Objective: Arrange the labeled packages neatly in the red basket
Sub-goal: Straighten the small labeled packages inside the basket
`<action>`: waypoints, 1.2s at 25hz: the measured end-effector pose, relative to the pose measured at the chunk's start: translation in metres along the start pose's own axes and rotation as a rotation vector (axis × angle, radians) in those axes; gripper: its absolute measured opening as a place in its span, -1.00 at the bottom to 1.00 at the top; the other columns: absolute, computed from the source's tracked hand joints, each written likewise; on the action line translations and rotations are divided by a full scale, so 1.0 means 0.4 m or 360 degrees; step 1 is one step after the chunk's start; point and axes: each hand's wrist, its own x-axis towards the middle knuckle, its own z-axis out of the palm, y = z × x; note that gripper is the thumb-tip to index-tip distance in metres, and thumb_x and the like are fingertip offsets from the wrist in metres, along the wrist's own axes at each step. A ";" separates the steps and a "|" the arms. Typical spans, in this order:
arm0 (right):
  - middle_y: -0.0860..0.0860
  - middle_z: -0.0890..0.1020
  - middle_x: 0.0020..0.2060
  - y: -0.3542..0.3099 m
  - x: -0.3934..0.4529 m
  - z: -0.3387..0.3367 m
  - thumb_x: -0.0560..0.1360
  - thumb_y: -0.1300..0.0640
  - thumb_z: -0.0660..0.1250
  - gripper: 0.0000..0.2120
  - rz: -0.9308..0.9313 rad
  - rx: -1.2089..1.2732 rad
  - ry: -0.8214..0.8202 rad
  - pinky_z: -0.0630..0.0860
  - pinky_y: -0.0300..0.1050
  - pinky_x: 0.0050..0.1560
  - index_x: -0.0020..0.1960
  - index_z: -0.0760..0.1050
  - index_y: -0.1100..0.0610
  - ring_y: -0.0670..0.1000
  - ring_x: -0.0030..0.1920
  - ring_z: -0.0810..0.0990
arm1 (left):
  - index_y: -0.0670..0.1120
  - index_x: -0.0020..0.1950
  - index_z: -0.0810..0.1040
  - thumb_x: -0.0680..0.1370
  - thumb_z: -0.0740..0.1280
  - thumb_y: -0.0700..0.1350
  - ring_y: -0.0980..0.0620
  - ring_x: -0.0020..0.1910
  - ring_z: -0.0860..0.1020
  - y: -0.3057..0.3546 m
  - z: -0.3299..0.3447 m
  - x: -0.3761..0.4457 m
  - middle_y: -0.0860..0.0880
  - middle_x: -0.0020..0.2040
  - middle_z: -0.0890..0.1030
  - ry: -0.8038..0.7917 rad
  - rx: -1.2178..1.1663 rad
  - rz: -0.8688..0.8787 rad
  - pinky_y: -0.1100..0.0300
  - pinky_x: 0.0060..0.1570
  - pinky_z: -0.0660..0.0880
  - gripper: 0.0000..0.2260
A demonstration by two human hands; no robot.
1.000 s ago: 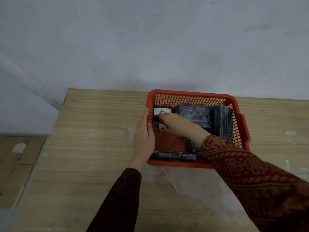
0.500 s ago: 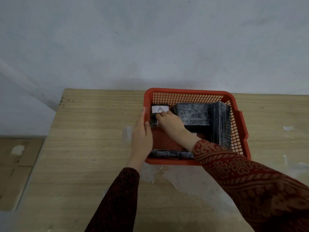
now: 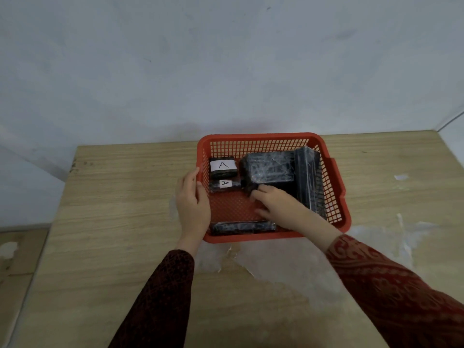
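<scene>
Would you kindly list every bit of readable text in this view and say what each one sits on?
"A" on the white label of the far-left package in the red basket.
"A" on the smaller white label of the package just in front of it.
The other black wrapped packages show no label from here.

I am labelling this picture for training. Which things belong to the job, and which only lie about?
Job:
red basket
two packages labelled A
large wrapped package
tall package
flat package

Lying about:
clear plastic sheet
white scrap
</scene>
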 end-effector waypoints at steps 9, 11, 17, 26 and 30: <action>0.15 0.37 0.25 0.062 -0.053 0.015 0.43 0.37 0.33 -0.41 0.0159 -0.0320 -0.0455 0.55 0.11 0.04 0.36 0.24 0.05 0.20 0.14 0.47 | -0.14 0.00 0.63 0.57 0.19 -0.12 -0.01 0.00 0.59 -0.045 -0.040 -0.162 -0.07 -0.03 0.65 -0.0329 0.0749 0.0934 -0.11 0.31 0.33 -0.77; 0.18 0.39 0.26 0.054 -0.040 0.019 0.46 0.37 0.30 -0.41 0.0185 -0.0350 -0.0414 0.57 0.11 0.04 0.40 0.19 0.08 0.22 0.16 0.47 | -0.15 -0.11 0.63 0.58 0.18 -0.12 -0.01 -0.13 0.59 -0.066 -0.043 -0.176 -0.05 -0.17 0.65 -0.0324 0.0841 0.1012 -0.10 0.34 0.30 -0.75; 0.12 0.54 -0.20 0.041 -0.037 -0.001 0.51 0.15 0.26 -0.66 0.0276 0.0075 -0.0240 0.50 0.06 -0.26 0.22 0.27 0.21 0.17 -0.17 0.56 | -0.13 -0.20 0.59 0.60 0.12 -0.10 -0.03 -0.21 0.53 -0.074 -0.023 -0.178 -0.03 -0.27 0.60 -0.0196 0.0878 0.0985 -0.02 0.36 0.28 -0.69; 0.16 0.62 0.01 -0.077 0.118 0.003 0.49 0.10 0.38 -0.65 0.0090 0.0340 -0.0091 0.58 0.10 -0.01 0.21 0.38 0.12 0.16 0.01 0.61 | -0.15 -0.22 0.59 0.59 0.16 -0.13 -0.04 -0.21 0.53 -0.081 -0.020 -0.183 -0.05 -0.28 0.60 -0.0170 0.0885 0.0954 -0.06 0.35 0.31 -0.72; 0.14 0.48 0.18 -0.102 0.167 0.037 0.51 0.15 0.33 -0.59 0.0002 0.0218 -0.0093 0.50 0.08 0.14 0.32 0.36 0.17 0.15 0.16 0.50 | -0.15 -0.24 0.58 0.59 0.15 -0.12 -0.03 -0.22 0.53 -0.082 -0.019 -0.183 -0.04 -0.30 0.59 -0.0167 0.0898 0.0938 -0.07 0.33 0.33 -0.70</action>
